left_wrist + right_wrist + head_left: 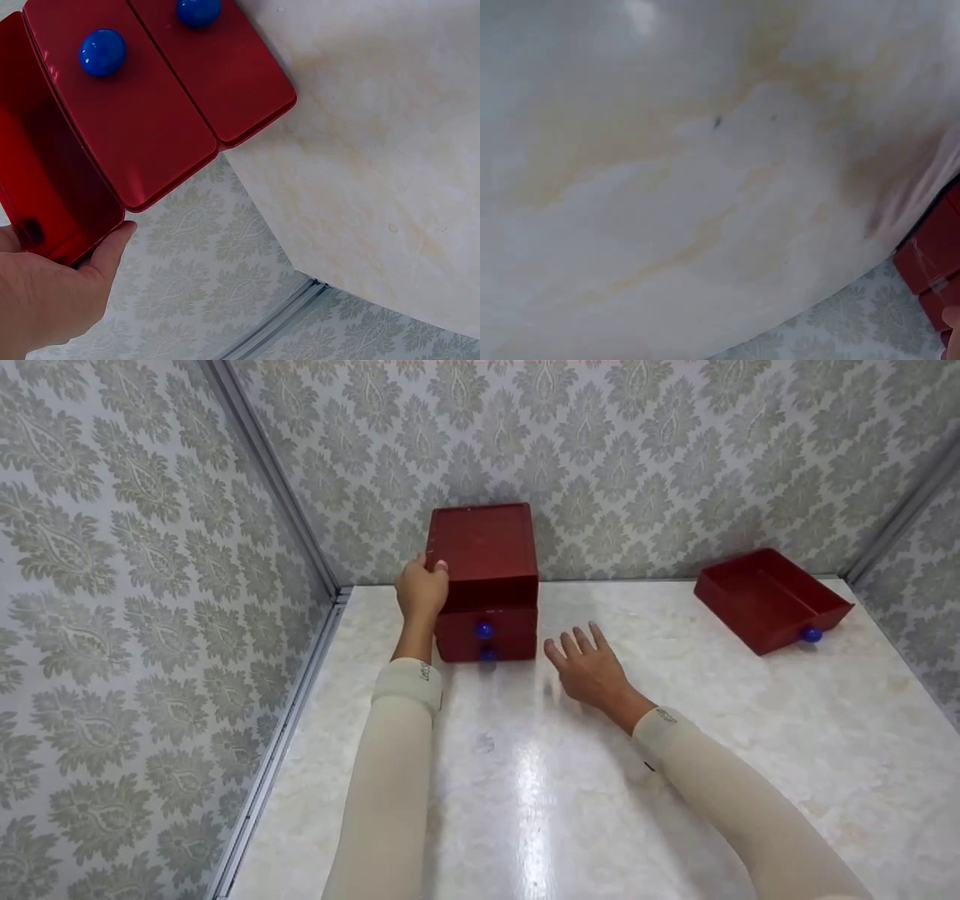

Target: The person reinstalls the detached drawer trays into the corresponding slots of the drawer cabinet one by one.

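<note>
A red drawer cabinet (484, 540) stands at the back of the table, its top slot empty above two closed drawers with blue knobs (103, 52). My left hand (421, 589) grips the cabinet's upper left side. In the left wrist view, that hand's thumb (112, 244) lies by the front edge of the slot. To the right of the cabinet, my right hand (592, 671) is held over the table with fingers spread, holding nothing. The right wrist view shows mostly tabletop, with part of the cabinet (930, 255) at its right edge.
A loose red drawer (757, 600) with one blue knob (811, 634) lies at the back right of the pale marbled table (480, 810). Patterned wall panels (585, 457) rise behind the table and along its left side, joined by a metal corner post (277, 472).
</note>
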Motion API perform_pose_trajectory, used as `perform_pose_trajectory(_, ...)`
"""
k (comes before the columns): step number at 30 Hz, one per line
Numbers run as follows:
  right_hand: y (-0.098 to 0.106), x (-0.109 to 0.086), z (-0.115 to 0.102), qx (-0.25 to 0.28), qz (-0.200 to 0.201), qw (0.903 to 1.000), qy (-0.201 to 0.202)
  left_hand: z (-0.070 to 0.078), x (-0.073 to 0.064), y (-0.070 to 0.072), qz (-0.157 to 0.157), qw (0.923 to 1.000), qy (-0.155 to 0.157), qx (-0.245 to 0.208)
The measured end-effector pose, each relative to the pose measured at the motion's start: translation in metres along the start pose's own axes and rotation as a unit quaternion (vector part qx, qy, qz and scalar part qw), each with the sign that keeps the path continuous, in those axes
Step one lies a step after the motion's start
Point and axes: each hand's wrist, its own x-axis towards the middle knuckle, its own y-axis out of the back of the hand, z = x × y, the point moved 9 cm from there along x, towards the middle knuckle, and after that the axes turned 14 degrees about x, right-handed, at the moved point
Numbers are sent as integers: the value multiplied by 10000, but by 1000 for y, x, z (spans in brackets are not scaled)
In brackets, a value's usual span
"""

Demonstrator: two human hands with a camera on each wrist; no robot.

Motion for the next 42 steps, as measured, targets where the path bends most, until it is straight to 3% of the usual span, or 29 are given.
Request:
perform_pose_trajectory(4,2,-12,35,-122,9,9990,-435,-1,1,-1,-33,10000,54,-15)
perform_pose_trajectory(9,1,-39,88,-299,-631,9902,-1212,-1,0,-1,-45,10000,33,-53)
perform_pose_trajectory(16,6,-81,153,-292,-1455,9616,-2308,1,0,1,20,10000,-29,-63)
perform_pose_trajectory(21,11,-116,189,-157,-2092,9235,-3211,1,0,2,57,9999,-38,-81)
perform_pose_trajectory(26,20,-149,214,-25,-2441,8819,-4033,0,2,-1,27,10000,20,-66)
perform_pose_trajectory(30,30,-170,226,138,-2427,8610,-4468,-1,2,-1,78,10000,-31,-45)
perform_pose_trajectory(35,37,-188,239,420,-2435,8465,-4717,1,1,2,138,9999,-93,-32)
perform_pose_trajectory(42,38,-203,249,752,-2473,8400,-4771,1,1,1,115,9999,-29,-8)
